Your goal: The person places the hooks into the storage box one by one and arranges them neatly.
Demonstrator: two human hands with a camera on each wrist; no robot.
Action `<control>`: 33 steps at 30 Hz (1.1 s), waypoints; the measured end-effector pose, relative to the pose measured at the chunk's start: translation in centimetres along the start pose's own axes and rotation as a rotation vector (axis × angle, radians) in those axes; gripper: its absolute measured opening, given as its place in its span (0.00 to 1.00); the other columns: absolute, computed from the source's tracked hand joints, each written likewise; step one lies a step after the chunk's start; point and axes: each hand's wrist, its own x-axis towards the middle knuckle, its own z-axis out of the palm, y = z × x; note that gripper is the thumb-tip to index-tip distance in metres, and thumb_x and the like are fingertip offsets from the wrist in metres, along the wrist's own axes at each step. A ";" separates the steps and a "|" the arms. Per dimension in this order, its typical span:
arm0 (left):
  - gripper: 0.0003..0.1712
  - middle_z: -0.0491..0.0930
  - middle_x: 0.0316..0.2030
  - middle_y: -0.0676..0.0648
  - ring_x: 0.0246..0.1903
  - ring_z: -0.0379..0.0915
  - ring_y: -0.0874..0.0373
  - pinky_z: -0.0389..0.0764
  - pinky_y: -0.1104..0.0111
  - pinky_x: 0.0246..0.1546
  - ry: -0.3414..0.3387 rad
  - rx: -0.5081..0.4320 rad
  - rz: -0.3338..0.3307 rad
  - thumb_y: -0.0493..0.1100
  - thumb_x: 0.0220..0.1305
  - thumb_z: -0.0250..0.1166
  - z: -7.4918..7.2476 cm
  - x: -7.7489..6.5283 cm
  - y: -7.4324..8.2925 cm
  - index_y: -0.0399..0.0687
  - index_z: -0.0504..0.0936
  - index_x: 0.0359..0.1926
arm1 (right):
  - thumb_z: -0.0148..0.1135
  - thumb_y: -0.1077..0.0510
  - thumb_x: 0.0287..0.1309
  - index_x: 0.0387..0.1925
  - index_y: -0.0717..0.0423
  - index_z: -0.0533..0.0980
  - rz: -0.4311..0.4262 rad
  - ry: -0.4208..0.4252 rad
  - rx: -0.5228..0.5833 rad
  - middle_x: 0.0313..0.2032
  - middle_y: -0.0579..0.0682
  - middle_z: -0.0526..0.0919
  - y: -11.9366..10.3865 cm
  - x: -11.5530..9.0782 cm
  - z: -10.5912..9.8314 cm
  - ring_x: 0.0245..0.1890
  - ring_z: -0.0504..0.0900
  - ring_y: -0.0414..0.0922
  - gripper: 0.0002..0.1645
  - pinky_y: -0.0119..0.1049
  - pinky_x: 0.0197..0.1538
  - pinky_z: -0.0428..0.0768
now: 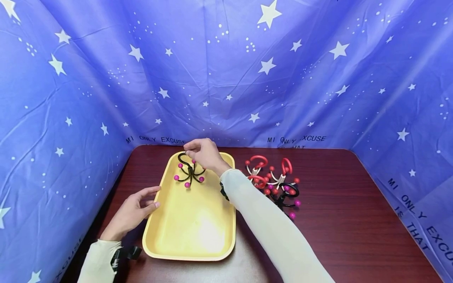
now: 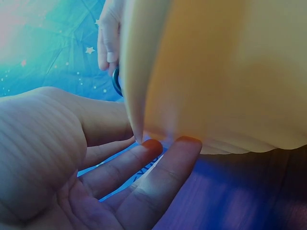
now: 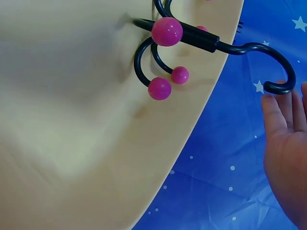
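Head view: my left grip point(image 1: 136, 207) pinches rim of yellow tray point(image 1: 177, 216), likely steadying it. My right grip point(image 1: 206, 155), fingers extended and unclasped, beside hook of black hanger point(image 1: 190, 172), probably handiest part; hanger inside tray, just below. Red-hooked hangers point(image 1: 282, 178) right of both.

A tray point(image 1: 177, 220) is sitting on the left part of a table point(image 1: 339, 204). A hook point(image 1: 191, 171) is standing inside, near the far end. More hooks point(image 1: 281, 179) are bunching together on the table, right of the tray. A cloth point(image 1: 212, 78) is hanging behind everything. The left hand point(image 1: 132, 210) is touching the tray's left side, and the right hand point(image 1: 207, 154) is hanging over its back edge.
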 end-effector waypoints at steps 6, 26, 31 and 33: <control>0.32 0.79 0.64 0.30 0.51 0.85 0.53 0.87 0.70 0.41 -0.005 -0.017 -0.001 0.35 0.71 0.69 -0.1 0.1 -0.3 0.42 0.74 0.73 | 0.72 0.59 0.67 0.50 0.51 0.88 -0.006 0.014 0.016 0.44 0.46 0.93 -0.7 -0.2 -0.8 0.41 0.89 0.38 0.11 0.29 0.47 0.86; 0.33 0.79 0.64 0.31 0.49 0.86 0.56 0.87 0.70 0.41 -0.018 -0.020 0.004 0.37 0.71 0.70 -0.1 0.0 -0.3 0.43 0.73 0.74 | 0.74 0.59 0.64 0.51 0.56 0.88 -0.193 0.023 0.158 0.45 0.51 0.93 -4.8 -4.9 -5.4 0.45 0.89 0.41 0.14 0.34 0.52 0.86; 0.32 0.80 0.63 0.31 0.48 0.86 0.54 0.87 0.70 0.40 -0.020 -0.021 0.008 0.36 0.71 0.70 0.0 0.0 -0.3 0.42 0.73 0.74 | 0.73 0.61 0.65 0.52 0.59 0.87 -0.200 0.033 0.209 0.46 0.54 0.92 -5.3 -6.9 -7.2 0.45 0.90 0.44 0.15 0.36 0.52 0.87; 0.32 0.79 0.63 0.31 0.48 0.86 0.53 0.87 0.69 0.39 -0.028 -0.033 0.006 0.35 0.71 0.69 0.1 0.0 -0.3 0.42 0.73 0.74 | 0.73 0.62 0.65 0.52 0.60 0.87 -0.191 0.043 0.228 0.46 0.55 0.92 -5.1 -7.8 -8.1 0.45 0.90 0.45 0.15 0.35 0.51 0.87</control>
